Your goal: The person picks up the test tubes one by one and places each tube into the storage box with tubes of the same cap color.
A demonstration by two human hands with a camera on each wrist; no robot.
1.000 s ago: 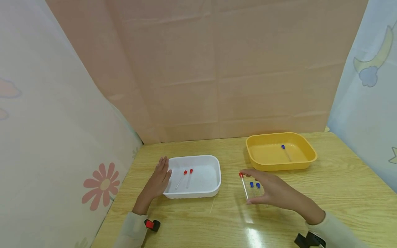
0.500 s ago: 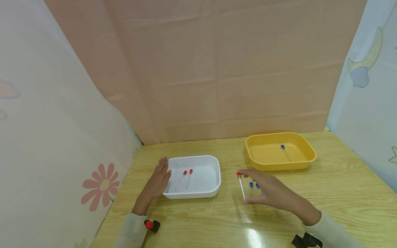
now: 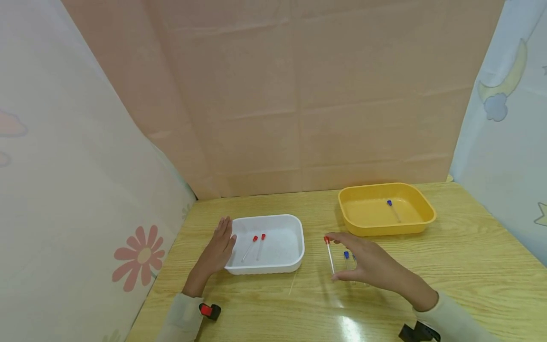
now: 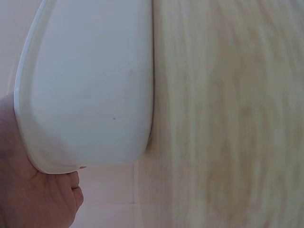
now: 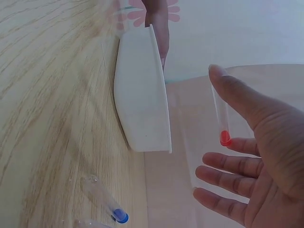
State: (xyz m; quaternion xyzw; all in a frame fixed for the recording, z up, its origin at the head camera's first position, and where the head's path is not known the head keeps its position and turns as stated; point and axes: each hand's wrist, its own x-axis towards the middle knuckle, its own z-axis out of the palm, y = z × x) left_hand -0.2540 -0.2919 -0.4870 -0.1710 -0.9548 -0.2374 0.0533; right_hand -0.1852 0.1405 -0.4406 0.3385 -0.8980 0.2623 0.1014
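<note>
My right hand [image 3: 369,261] holds a clear test tube with a red cap [image 3: 329,256] by its two ends, between thumb and forefinger. The other fingers of that hand spread apart in the right wrist view. Beneath it, blue-capped test tubes [image 5: 107,199] lie on the table, partly covered by the hand in the head view. My left hand [image 3: 215,249] rests against the left end of the white tray [image 3: 282,266], its fingers straight and its thumb at the rim. Two red-capped tubes [image 3: 259,247] lie inside this tray.
A yellow tray [image 3: 386,230] stands at the back right with one blue-capped tube [image 3: 394,211] in it. A brown paper backdrop [image 3: 295,104] closes off the table [image 3: 256,304] behind, and patterned sheets [image 3: 141,204] hang at both sides.
My right hand has moved slightly left with the red-capped test tube, towards the white tray. My left hand and both trays have stayed in place.
</note>
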